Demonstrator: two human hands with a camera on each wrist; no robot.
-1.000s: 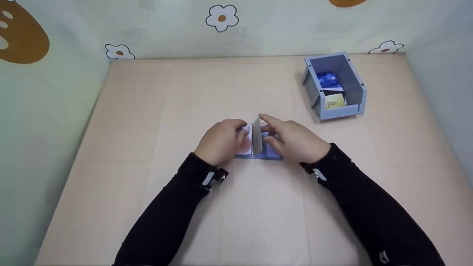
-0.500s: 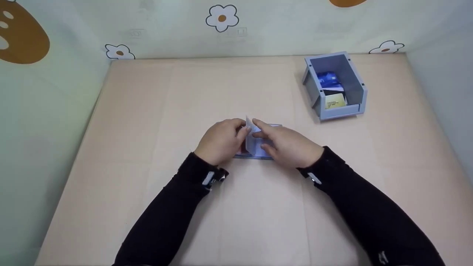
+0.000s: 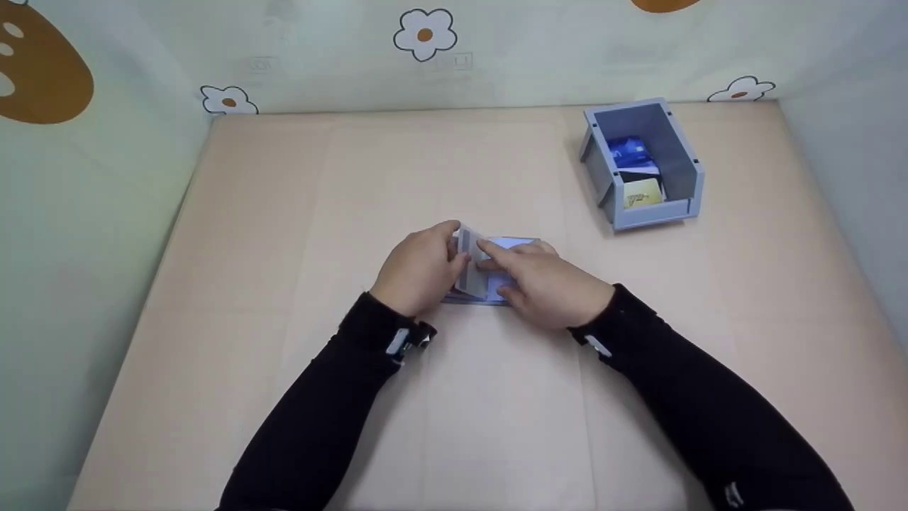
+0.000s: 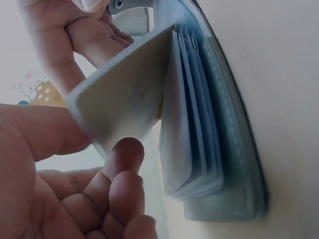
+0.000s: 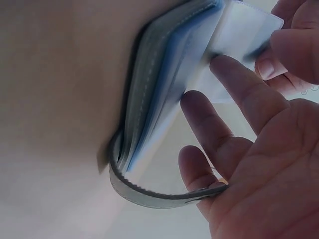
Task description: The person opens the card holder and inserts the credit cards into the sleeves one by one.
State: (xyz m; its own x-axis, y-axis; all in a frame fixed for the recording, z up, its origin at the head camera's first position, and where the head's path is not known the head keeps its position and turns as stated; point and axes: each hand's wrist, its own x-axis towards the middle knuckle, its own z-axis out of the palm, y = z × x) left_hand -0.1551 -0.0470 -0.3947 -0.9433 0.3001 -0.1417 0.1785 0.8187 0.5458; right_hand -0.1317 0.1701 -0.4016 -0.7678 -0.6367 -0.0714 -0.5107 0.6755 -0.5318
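Note:
A small card holder [image 3: 521, 243] lies spread on the table, with a grey-green cover and a stack of clear sleeves [image 4: 199, 134] showing in the left wrist view. One sleeve with a pale card [image 4: 124, 89] stands tilted up from the rest. My left hand [image 3: 415, 270] pinches that sleeve's outer edge between thumb and fingers. From the other side, my right hand [image 3: 560, 284] reaches over the holder with fingers extended, fingertips touching the sleeves. A strap [image 5: 149, 200] loops from the cover beside the right hand's fingers.
A grey-blue plastic bin [image 3: 656, 213] stands at the back right. Inside it lie several cards, among them a blue card [image 3: 630, 152] and a yellow card [image 3: 642, 193]. Walls with flower prints border the beige table [image 3: 340, 177].
The upright sleeve has swung leftward, and my left hand now pinches its edge. My right hand has shifted slightly left across the card holder. The bin has stayed put.

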